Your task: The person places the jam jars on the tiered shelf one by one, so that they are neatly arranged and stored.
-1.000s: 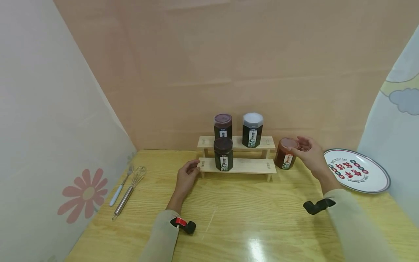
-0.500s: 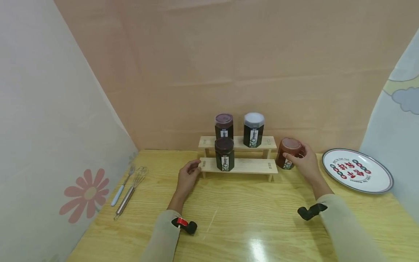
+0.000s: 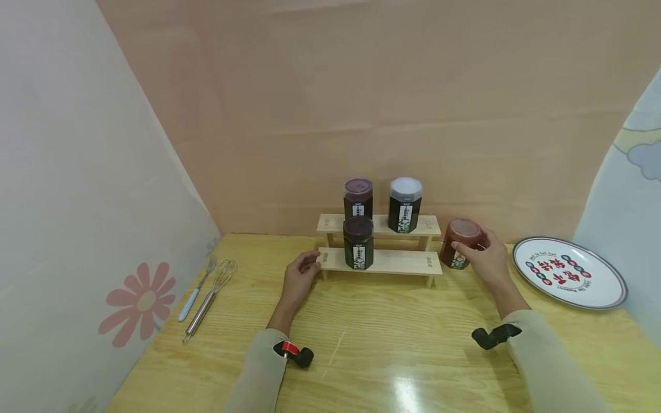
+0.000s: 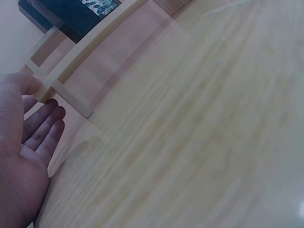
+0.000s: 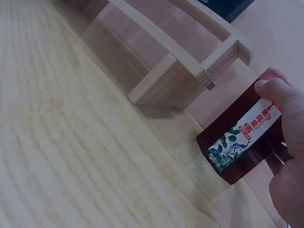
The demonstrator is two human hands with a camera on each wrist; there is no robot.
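In the head view, my right hand (image 3: 488,258) grips a dark red hexagonal jar (image 3: 459,229) that stands upright beside the right end of a two-step wooden rack (image 3: 397,261). The right wrist view shows my thumb (image 5: 273,89) over the edge of the jar's white label (image 5: 247,133), the other fingers mostly hidden behind. My left hand (image 3: 301,278) pinches the left end of the rack's lower board, thumb above and fingertips (image 4: 58,111) below. One dark jar (image 3: 358,244) sits on that lower board. On the upper board are a purple-lidded jar (image 3: 358,195) and a white-lidded jar (image 3: 405,203).
A white plate (image 3: 594,289) with red lettering lies on the table at the right. To the far left, a fork (image 3: 198,287) and a whisk (image 3: 209,301) lie side by side. Behind the rack hangs a plain peach backdrop (image 3: 310,115).
My right hand has closed in around the red jar, its thumb now against the front. The left hand has stayed at the rack's end. The whole view has shifted slightly.
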